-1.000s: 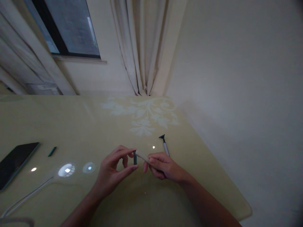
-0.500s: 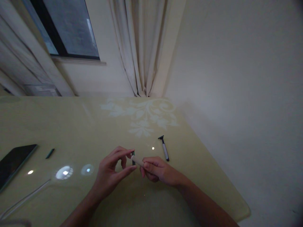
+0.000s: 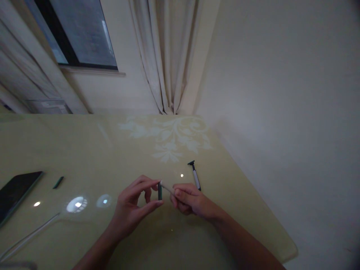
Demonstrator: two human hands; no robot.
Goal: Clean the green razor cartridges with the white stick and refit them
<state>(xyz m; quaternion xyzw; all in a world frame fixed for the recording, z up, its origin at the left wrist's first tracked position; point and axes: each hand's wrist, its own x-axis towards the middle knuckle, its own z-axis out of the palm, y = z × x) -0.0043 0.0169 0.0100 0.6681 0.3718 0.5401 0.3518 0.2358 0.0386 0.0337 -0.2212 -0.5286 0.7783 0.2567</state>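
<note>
Between the thumb and index finger of my left hand point(image 3: 135, 200) a small dark green, bar-shaped piece point(image 3: 160, 191) is held upright by its ends. My right hand point(image 3: 191, 200) pinches a thin pale stick point(image 3: 168, 188), whose tip is at the upper part of the dark piece. Whether the tip touches it I cannot tell. Just beyond my right hand a razor point(image 3: 196, 177) with a black head and a grey handle lies on the table.
On the pale yellow table point(image 3: 92, 157), a second small dark green piece point(image 3: 58, 182) lies at the left, beside a dark flat device point(image 3: 18, 193). A white cable point(image 3: 30, 236) runs across the lower left. A wall borders the table's right side.
The stick's tip has moved up from the middle of the dark piece to its top end, and the stick looks thinner. My right hand has shifted slightly right.
</note>
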